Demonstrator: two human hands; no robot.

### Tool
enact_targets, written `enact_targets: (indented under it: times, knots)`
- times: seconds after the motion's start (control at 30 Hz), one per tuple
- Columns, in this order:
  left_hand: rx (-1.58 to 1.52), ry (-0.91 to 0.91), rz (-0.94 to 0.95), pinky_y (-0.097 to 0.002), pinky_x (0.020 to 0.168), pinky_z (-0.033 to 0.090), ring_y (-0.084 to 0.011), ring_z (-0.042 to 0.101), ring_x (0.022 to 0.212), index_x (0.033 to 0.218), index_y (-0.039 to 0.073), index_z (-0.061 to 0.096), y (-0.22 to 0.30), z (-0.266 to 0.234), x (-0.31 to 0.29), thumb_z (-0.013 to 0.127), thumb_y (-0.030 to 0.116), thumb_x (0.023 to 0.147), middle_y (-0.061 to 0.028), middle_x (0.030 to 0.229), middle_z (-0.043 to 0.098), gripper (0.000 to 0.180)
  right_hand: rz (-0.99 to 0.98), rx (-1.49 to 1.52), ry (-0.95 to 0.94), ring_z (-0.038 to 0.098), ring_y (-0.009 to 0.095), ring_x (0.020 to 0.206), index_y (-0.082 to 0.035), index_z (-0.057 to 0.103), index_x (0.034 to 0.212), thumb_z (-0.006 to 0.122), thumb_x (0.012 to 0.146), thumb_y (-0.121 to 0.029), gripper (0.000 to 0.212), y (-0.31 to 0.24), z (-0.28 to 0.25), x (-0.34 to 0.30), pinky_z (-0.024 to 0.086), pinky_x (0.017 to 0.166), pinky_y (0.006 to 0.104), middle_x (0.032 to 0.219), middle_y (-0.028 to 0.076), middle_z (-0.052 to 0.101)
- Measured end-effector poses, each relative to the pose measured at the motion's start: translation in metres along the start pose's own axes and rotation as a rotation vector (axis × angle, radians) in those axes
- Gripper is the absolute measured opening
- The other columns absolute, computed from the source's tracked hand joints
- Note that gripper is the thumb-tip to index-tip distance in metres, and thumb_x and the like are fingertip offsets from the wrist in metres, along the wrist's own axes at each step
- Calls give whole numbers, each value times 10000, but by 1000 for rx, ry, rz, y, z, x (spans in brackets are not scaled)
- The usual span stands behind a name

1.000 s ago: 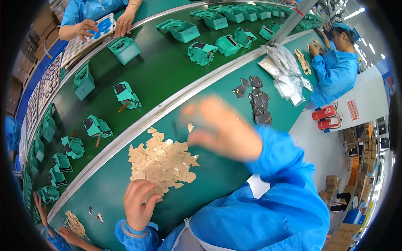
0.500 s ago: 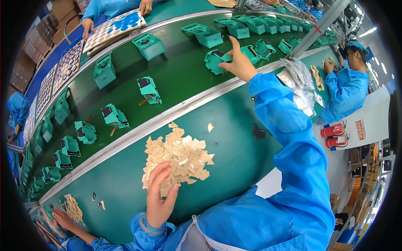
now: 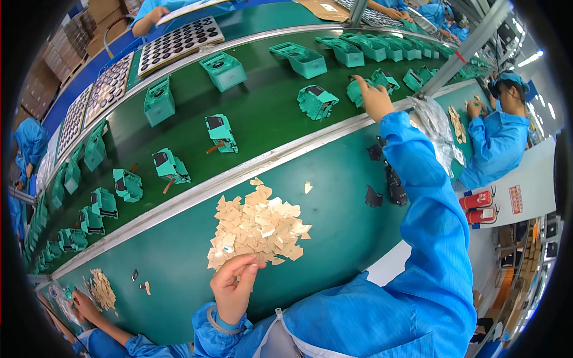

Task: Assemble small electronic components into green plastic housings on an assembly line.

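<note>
My left hand (image 3: 234, 291) is closed in a pinch at the near edge of a pile of cream, angular flat pieces (image 3: 256, 221); what lies between thumb and finger is too small to make out. Over the green belt, my right hand (image 3: 376, 101) has its fingers curled round a teal plastic housing (image 3: 354, 93), partly hidden by the hand. Just left of it, another teal housing (image 3: 317, 102) with a black part inside sits on the belt. A single loose cream piece (image 3: 308, 187) lies right of the pile.
Teal housings stand in rows along the belt (image 3: 262, 119); a metal rail (image 3: 239, 179) borders it. Dark plastic parts (image 3: 396, 185) lie below my right forearm. A clear plastic bag (image 3: 439, 128) lies beyond it. Co-workers sit at the right (image 3: 498, 134) and lower left.
My right hand has moved right from one teal housing to another. My left hand's fingers have closed from spread to a pinch. More dark parts have come into sight by the right forearm.
</note>
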State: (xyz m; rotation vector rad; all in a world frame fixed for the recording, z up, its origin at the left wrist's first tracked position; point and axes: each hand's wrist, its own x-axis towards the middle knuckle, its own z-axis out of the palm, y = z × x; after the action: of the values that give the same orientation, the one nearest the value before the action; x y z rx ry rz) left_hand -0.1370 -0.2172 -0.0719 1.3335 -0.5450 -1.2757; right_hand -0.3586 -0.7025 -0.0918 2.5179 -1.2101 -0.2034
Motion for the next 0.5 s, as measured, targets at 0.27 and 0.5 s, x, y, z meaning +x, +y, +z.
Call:
enact_targets:
  times: [0.27,0.5]
  knots:
    - [167,-112,328,-384,1015,297,-287,356,1262,1344,15,274,-7,13,12,584,8,797,-165,1355,345,628,-60,2017,-218,525,249,1080,-55,119,1402,566,867,-106,699,-90,-142,-97,428,881,355,1127,181,547]
    - [-543,-271,201,-377,996,326,-256,436,1188,1374,25,211,6,30,19,508,268,917,-169,1333,376,597,-132,2531,-907,487,279,1147,-77,31,1428,582,866,-228,802,-177,-156,-194,372,967,386,1227,196,490]
